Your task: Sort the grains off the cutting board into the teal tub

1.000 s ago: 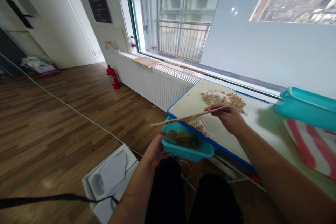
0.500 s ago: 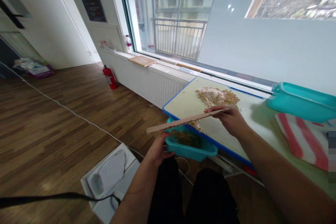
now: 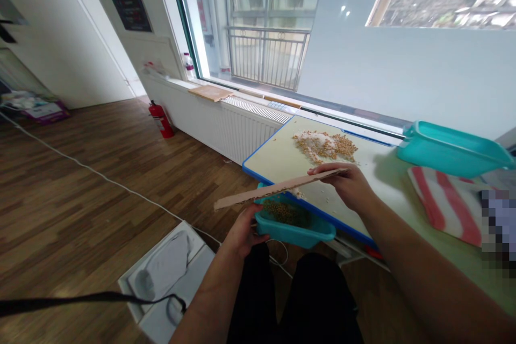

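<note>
My right hand (image 3: 347,185) is closed on one end of a flat strip of cardboard (image 3: 278,187), which slants down to the left over the table edge. Below the strip, my left hand (image 3: 243,230) grips the left end of a turquoise plastic tub (image 3: 296,231), held under the edge. Inside the tub lie yellowish beans or grains (image 3: 280,210). A heap of similar beans mixed with white powder (image 3: 324,145) rests on the pale table (image 3: 270,160) beyond the cardboard. Some whitish crumbs (image 3: 297,192) show at the table edge, partly hidden by the strip.
A second turquoise tub (image 3: 455,150) stands at the table's right, behind a red-and-white striped cloth (image 3: 443,201). A radiator (image 3: 242,129) runs under the window. On the floor are a white box (image 3: 167,274), a cable (image 3: 121,187) and a fire extinguisher (image 3: 161,119).
The view has shifted slightly to the right. Fewer crumbs show at the table edge beside the cardboard. Both hands keep their holds.
</note>
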`<state>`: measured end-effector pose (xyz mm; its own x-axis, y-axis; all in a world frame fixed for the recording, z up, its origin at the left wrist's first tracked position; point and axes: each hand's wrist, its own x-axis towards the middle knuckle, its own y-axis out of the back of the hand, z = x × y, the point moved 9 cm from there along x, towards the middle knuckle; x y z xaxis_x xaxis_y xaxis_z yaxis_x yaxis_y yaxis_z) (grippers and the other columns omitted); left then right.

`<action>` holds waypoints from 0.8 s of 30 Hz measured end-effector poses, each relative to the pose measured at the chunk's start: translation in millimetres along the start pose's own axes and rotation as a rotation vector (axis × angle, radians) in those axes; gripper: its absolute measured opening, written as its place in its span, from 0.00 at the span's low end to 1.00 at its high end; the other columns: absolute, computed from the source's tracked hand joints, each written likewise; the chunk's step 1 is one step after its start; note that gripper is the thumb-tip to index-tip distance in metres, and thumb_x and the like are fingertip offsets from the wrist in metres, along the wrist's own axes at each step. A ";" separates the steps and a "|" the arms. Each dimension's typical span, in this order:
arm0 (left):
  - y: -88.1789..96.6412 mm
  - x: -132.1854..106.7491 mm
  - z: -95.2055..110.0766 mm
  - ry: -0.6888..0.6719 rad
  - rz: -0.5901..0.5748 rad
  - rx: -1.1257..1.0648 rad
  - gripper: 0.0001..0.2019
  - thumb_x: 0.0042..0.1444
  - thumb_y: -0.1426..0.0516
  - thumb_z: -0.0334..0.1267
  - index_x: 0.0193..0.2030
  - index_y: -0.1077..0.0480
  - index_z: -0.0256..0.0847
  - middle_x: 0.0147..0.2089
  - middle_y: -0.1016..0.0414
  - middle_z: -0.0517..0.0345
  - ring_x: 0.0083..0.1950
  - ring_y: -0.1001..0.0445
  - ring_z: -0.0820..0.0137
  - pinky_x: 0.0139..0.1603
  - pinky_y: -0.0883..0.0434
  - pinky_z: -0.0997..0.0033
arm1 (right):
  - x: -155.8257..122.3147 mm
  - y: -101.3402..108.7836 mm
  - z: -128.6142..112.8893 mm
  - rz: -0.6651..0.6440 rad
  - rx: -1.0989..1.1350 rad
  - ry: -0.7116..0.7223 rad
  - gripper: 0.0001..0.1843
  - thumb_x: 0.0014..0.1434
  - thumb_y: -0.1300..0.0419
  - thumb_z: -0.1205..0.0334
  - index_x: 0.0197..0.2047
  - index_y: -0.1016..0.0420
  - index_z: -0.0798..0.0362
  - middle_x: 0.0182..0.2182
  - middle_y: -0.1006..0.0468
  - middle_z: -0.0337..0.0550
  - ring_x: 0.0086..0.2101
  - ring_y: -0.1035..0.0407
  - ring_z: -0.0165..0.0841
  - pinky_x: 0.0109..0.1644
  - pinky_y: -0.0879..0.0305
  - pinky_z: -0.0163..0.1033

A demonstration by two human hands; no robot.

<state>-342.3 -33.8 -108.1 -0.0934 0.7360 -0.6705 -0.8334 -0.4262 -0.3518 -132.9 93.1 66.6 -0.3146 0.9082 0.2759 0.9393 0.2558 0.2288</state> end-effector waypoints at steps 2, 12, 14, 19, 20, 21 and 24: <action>0.1 -0.7 -1.5 0.000 -0.002 -0.003 0.16 0.59 0.43 0.43 0.53 0.31 0.42 0.41 0.29 0.53 0.38 0.28 0.64 0.32 0.25 0.66 | -3.1 0.8 -0.5 0.001 0.001 0.000 0.06 0.43 0.30 0.59 0.29 0.14 0.45 0.32 0.15 0.43 0.35 0.22 0.37 0.44 0.28 0.44; -0.3 -2.6 -5.0 -0.025 -0.013 -0.031 0.18 0.57 0.41 0.43 0.54 0.30 0.44 0.44 0.27 0.52 0.39 0.27 0.63 0.33 0.25 0.64 | -15.0 7.1 -2.5 0.022 -0.010 -0.044 0.06 0.42 0.30 0.59 0.28 0.14 0.45 0.31 0.15 0.42 0.36 0.21 0.39 0.42 0.28 0.43; 0.0 -3.2 -6.1 -0.024 -0.014 -0.029 0.18 0.57 0.41 0.44 0.54 0.30 0.44 0.45 0.27 0.52 0.39 0.27 0.63 0.34 0.25 0.64 | -17.1 7.8 -3.3 0.019 -0.015 -0.050 0.06 0.42 0.31 0.59 0.28 0.14 0.45 0.31 0.15 0.42 0.36 0.22 0.39 0.42 0.28 0.43; -2.7 -8.1 -6.1 -0.018 -0.021 -0.013 0.17 0.58 0.42 0.44 0.53 0.30 0.43 0.42 0.28 0.52 0.39 0.27 0.63 0.33 0.25 0.65 | -23.3 10.2 -6.6 0.030 -0.049 -0.060 0.07 0.41 0.31 0.59 0.28 0.14 0.45 0.31 0.15 0.42 0.34 0.22 0.39 0.42 0.29 0.43; -3.1 -9.3 -6.0 -0.017 -0.018 -0.013 0.17 0.58 0.42 0.44 0.53 0.30 0.43 0.42 0.28 0.52 0.39 0.28 0.63 0.33 0.25 0.65 | -24.7 10.3 -7.7 0.033 -0.053 -0.063 0.07 0.41 0.31 0.59 0.28 0.14 0.45 0.31 0.15 0.42 0.34 0.22 0.39 0.41 0.29 0.43; -3.4 -10.5 -6.2 -0.013 -0.013 -0.013 0.17 0.58 0.42 0.44 0.53 0.30 0.43 0.42 0.28 0.52 0.39 0.28 0.63 0.33 0.25 0.66 | -26.1 10.1 -8.9 0.034 -0.052 -0.068 0.07 0.41 0.31 0.59 0.28 0.14 0.45 0.31 0.15 0.42 0.34 0.22 0.39 0.41 0.29 0.43; -4.2 -12.8 -7.5 -0.017 -0.012 -0.015 0.16 0.58 0.42 0.44 0.52 0.31 0.43 0.42 0.29 0.52 0.39 0.28 0.63 0.33 0.25 0.66 | -30.6 8.1 -12.4 0.025 -0.045 -0.079 0.06 0.41 0.31 0.58 0.27 0.14 0.45 0.30 0.15 0.43 0.35 0.22 0.40 0.41 0.28 0.42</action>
<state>-333.6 -45.3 -102.9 -0.0931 0.7495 -0.6554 -0.8263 -0.4254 -0.3692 -117.3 63.3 71.7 -0.2773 0.9380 0.2077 0.9390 0.2188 0.2653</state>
